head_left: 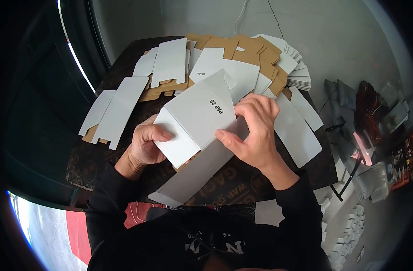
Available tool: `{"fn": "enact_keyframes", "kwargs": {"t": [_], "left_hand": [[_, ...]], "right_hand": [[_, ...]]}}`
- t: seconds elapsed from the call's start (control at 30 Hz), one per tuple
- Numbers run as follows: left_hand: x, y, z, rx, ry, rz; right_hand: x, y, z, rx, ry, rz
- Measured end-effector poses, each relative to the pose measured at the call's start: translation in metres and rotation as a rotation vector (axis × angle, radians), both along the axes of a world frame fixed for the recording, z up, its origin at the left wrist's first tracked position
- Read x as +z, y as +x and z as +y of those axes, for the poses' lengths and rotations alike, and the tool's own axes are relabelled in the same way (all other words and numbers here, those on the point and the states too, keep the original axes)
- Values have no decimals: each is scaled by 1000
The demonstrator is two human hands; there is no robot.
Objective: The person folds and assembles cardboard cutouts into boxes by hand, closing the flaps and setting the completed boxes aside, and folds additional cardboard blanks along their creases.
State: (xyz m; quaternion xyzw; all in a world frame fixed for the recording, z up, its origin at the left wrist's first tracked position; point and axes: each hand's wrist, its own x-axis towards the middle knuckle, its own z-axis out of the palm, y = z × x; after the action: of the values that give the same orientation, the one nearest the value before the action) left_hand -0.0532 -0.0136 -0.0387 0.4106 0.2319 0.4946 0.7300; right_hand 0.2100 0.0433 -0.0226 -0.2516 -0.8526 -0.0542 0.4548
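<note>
A white cardboard box, printed "PAP 20", is held tilted above the table in front of me. It is partly folded, and one long panel slants out from its near side towards my body. My left hand is closed on the box's left end, its thumb lying on the white end flap and its fingers hidden underneath. At the right edge, my right hand pinches the box between the thumb and the bent fingers. A small flap sticks up at the far end.
Flat white-and-brown box blanks lie in overlapping piles along the back of the dark table. Single blanks lie at left and right. Right of the table stand bags, with small white pieces on the floor.
</note>
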Motion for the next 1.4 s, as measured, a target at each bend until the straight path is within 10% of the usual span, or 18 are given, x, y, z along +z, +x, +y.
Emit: {"fn": "enact_keyframes", "kwargs": {"t": [0.23, 0.7, 1.4], "left_hand": [[0, 13, -6, 72, -43, -256], [16, 31, -6, 176, 83, 485], [34, 16, -24, 379, 301, 457]], "right_hand": [[-5, -7, 4, -5, 20, 104], [-9, -15, -7, -145, 2, 114], [9, 14, 21, -1, 253, 307]]}}
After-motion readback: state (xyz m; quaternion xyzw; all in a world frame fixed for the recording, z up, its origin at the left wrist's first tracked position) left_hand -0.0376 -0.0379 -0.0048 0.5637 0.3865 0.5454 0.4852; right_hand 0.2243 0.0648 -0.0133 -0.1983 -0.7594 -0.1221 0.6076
